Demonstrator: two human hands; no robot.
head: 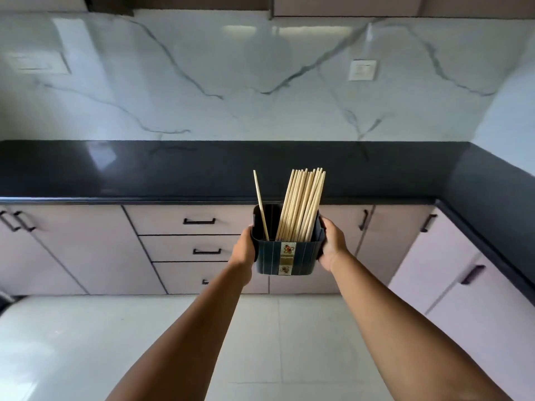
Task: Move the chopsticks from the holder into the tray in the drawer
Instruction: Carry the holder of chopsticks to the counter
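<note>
A dark blue ribbed holder [272,257] with a small label on its front hangs in the air in front of me. My left hand [244,250] grips its left side and my right hand [333,244] grips its right side. A bundle of several pale wooden chopsticks [302,206] stands in the holder's right part, leaning right. One lone chopstick [260,204] stands at the left, leaning left. Three drawers are stacked below the counter, all closed: top [199,220], middle [207,251], bottom [202,280]. No tray is visible.
A black countertop [202,172] runs along the back and turns down the right side [492,215]. Pale pink cabinet doors with black handles [472,274] sit beneath it. A marble backsplash carries a wall socket [362,70]. Light floor tiles [86,342] lie below my arms.
</note>
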